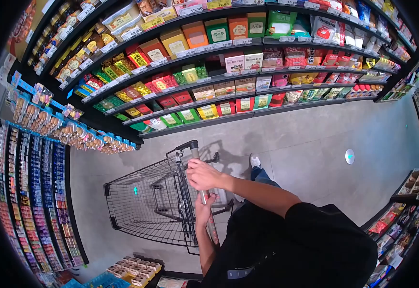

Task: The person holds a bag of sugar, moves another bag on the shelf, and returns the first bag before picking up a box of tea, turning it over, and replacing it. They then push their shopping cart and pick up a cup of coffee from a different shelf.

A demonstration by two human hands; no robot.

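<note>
A black wire shopping cart (142,201) stands in a shop aisle, and its basket looks empty. My right hand (203,174) is closed over the upper part of the cart handle (193,150). My left hand (204,210) grips the same handle lower down, where the bar has a red section. My dark sleeve and torso fill the lower right of the view. One of my feet, in a white shoe (254,160), shows on the grey floor beside the cart.
Long black shelves (228,45) of boxed and bagged goods line the far side of the aisle. A hanging snack rack (51,122) and more packed shelves stand at the left. Low displays sit at the bottom and the right edge. A round floor sticker (349,156) lies on the tiles.
</note>
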